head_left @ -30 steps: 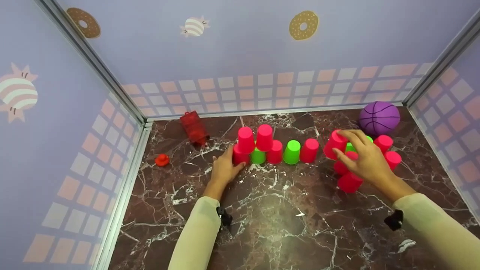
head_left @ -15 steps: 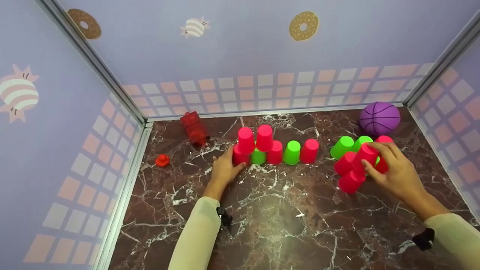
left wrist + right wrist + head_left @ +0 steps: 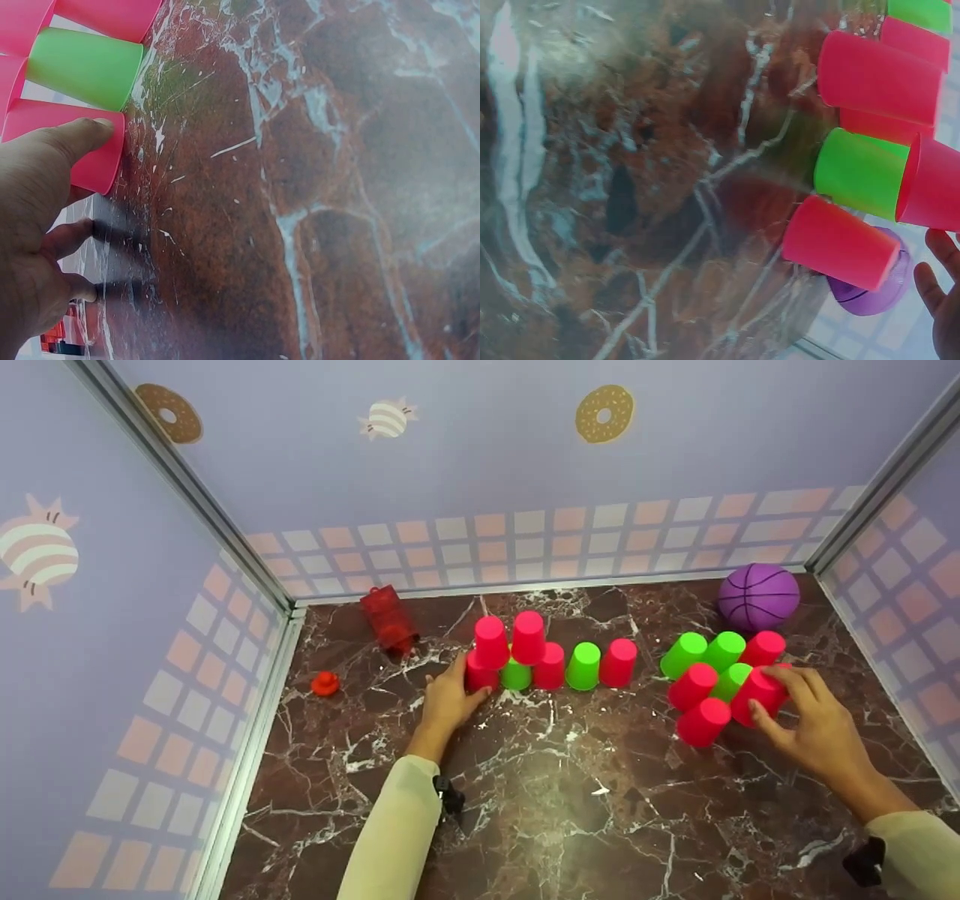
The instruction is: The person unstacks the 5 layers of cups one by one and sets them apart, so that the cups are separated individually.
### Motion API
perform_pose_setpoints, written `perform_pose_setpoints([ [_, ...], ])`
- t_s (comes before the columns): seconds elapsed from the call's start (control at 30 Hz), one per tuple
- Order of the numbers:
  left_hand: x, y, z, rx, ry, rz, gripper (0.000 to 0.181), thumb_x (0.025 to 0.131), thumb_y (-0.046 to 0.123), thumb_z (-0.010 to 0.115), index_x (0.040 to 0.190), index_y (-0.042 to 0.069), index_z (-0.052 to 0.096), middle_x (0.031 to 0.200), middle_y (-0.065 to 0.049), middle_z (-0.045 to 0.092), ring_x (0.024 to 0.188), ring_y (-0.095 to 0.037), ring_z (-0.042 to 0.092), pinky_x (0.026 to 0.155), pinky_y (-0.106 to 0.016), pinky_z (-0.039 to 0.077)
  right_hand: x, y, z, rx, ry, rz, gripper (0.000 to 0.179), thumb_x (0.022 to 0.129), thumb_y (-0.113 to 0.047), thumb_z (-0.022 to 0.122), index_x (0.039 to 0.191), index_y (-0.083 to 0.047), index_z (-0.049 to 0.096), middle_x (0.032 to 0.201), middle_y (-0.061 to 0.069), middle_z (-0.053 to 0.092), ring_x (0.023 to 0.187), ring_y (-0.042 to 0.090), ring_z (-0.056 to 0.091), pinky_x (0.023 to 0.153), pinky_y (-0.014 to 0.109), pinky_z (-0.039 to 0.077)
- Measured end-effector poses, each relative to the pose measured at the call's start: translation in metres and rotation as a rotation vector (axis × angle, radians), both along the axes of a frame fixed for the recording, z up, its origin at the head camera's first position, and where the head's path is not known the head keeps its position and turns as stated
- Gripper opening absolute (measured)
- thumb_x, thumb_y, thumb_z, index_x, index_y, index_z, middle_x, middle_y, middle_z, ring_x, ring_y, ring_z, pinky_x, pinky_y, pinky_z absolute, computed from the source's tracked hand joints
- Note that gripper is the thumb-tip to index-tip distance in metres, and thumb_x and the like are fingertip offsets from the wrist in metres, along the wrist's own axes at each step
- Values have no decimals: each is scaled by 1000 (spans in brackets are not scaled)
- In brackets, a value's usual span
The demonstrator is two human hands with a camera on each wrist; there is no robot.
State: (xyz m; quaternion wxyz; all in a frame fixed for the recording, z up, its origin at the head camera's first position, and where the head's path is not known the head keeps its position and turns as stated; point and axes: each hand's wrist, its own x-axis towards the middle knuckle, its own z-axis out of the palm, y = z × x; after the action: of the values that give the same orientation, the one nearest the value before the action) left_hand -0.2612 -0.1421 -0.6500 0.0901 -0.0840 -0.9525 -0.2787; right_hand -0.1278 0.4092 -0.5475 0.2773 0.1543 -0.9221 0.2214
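Note:
Upside-down cups form a row of pink and green at mid-table, with two pink cups stacked on its left part. My left hand holds the row's leftmost pink cup, thumb on its near side in the left wrist view. At the right, my right hand grips a pink cup near its closed top. In the right wrist view this held cup overlaps a green cup and is raised from the table. Loose pink and green cups stand around it.
A purple ball sits in the back right corner. Toward the back left lie a translucent red container and a small orange-red toy. Patterned walls enclose the marble table at the back and sides.
My right hand has carried the pink cup rightward and toward me across the loose cups, uncovering green cups behind. The left hand stays at the row's left end.

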Motion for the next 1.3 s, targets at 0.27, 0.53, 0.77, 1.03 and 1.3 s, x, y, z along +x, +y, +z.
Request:
perform_pose_setpoints([
  [0.27, -5, -1, -7, -30, -47, 5, 79, 91, 50, 87, 155, 20, 52, 136, -15, 79, 123, -40, 77, 112, -74, 49, 7, -1, -30, -18, -33, 8, 60, 78, -2, 91, 133, 2, 66, 126, 24, 66, 102, 29, 63, 82, 30, 48],
  [0.53, -11, -4, -23, -84, -32, 7, 82, 91, 56, 85, 157, 20, 51, 138, -13, 78, 124, -38, 77, 115, -74, 48, 14, 0, -48, 38, -37, 29, 61, 75, 0, 93, 128, 3, 63, 119, 22, 64, 95, 23, 62, 74, 32, 57],
  [0.77, -11, -3, -19, -80, -51, 21, 79, 92, 53, 86, 155, 22, 52, 135, -12, 79, 126, -37, 77, 118, -76, 45, 15, -1, -50, 32, -55, 36, 61, 77, 1, 93, 130, 5, 62, 122, 23, 64, 98, 24, 62, 79, 17, 53],
  [1.03, -12, -3, -20, -76, -64, 22, 79, 92, 52, 87, 155, 22, 51, 135, -13, 79, 126, -38, 77, 119, -76, 44, 15, 0, -40, 16, -87, 24, 61, 78, -5, 93, 130, 2, 61, 121, 19, 61, 93, 26, 59, 79, 22, 49],
  [1.3, -12, -3, -21, -68, -43, 16, 81, 91, 54, 86, 157, 23, 50, 136, -12, 79, 123, -37, 78, 110, -70, 53, -5, -16, -13, -9, -36, 50, 54, 84, -12, 88, 130, 5, 65, 124, 25, 65, 110, 40, 63, 92, 35, 45],
])
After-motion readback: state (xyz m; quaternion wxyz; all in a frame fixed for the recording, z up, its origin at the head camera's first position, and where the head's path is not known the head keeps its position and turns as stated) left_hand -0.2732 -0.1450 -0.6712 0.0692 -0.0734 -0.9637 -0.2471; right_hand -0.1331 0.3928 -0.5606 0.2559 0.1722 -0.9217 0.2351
